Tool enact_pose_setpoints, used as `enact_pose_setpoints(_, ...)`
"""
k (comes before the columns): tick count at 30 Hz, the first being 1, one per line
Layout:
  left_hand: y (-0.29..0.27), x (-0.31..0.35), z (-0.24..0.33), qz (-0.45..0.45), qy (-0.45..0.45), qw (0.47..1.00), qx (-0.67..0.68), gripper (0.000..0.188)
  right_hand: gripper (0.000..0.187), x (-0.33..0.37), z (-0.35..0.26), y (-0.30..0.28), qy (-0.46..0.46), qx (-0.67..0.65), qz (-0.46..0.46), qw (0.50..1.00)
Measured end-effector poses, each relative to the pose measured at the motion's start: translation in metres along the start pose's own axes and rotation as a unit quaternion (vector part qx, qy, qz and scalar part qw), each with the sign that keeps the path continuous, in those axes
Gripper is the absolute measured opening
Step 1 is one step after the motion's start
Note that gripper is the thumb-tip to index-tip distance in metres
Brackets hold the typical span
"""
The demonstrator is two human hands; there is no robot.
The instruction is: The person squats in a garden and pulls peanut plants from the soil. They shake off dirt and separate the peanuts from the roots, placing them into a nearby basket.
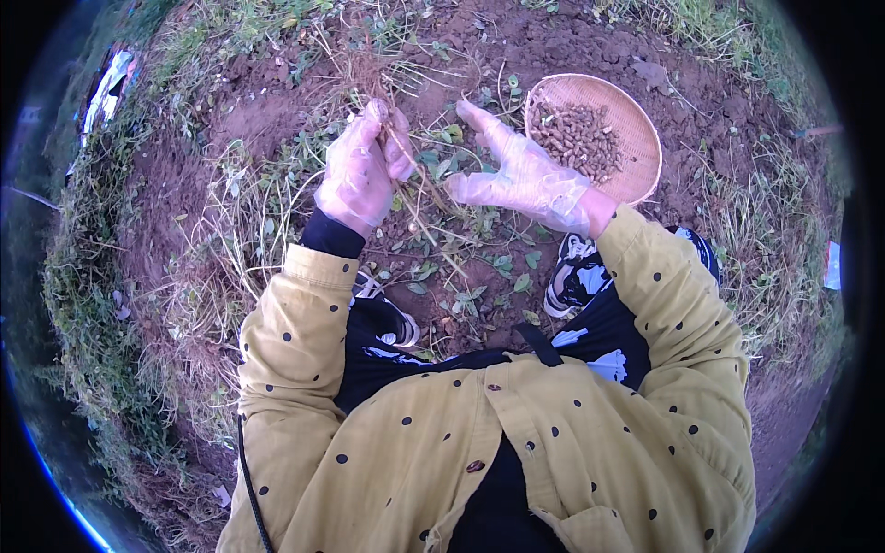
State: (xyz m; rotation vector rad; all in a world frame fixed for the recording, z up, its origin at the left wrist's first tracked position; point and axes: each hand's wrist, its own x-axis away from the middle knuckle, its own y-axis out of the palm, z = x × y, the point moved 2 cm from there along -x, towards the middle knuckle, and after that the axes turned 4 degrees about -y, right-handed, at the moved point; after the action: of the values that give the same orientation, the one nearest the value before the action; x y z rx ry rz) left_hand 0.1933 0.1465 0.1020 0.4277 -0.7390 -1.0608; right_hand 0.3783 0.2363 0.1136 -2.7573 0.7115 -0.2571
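As plant (421, 173) slants, roots (367, 70) away, stems (426, 228) nearer

You wear translucent gloves (530, 184) and a mustard-yellow jacket (378, 429) with black dots (341, 458) and brown buttons (475, 466); a black cord (247, 470) runs along its left side. A dark inner cuff (332, 236) extends beyond your left sleeve (300, 323). Your black trousers (631, 327) carry white patches (608, 365); your shoes (576, 276) are black-and-white.

One fisheye camera on the person's head looks steeply down from the wearer's side of the round woven basket (638, 138), and from its left. The jacket (387, 452) fills the near foreground; the basket sits farther off, the wide view taking in soil (728, 111) around it.
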Motion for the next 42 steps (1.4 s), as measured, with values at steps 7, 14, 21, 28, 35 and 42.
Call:
enact_pose_setpoints(7, 0.01, 0.001, -0.016, -0.126, 0.078, 0.976, -0.157, 0.022, 0.04, -0.004, 0.041, 0.051, 0.056, -0.116, 0.014, 0.992)
enact_pose_setpoints(14, 0.004, 0.023, 0.05, -0.155, -0.03, 0.954, -0.253, 0.049, 0.028, 0.003, 0.048, -0.031, 0.077, -0.268, 0.253, 0.926)
enact_pose_setpoints(21, -0.058, 0.021, 0.074, 0.042, 0.085, 0.966, -0.241, 0.037, 0.032, 0.116, 0.03, -0.197, -0.223, -0.249, 0.555, 0.761)
enact_pose_setpoints(28, -0.054, 0.021, 0.059, 0.107, 0.079, 0.95, -0.284, 0.035, 0.081, 0.356, 0.104, -0.306, -0.126, -0.287, 0.74, 0.595)
enact_pose_setpoints(35, -0.084, -0.018, 0.025, 0.135, -0.021, 0.912, -0.387, 0.032, 0.06, 0.258, 0.054, -0.213, -0.069, -0.269, 0.646, 0.711)
enact_pose_setpoints(42, -0.14, -0.058, -0.059, 0.171, -0.107, 0.788, -0.582, 0.019, 0.042, 0.085, -0.035, -0.167, -0.208, -0.118, 0.281, 0.929)
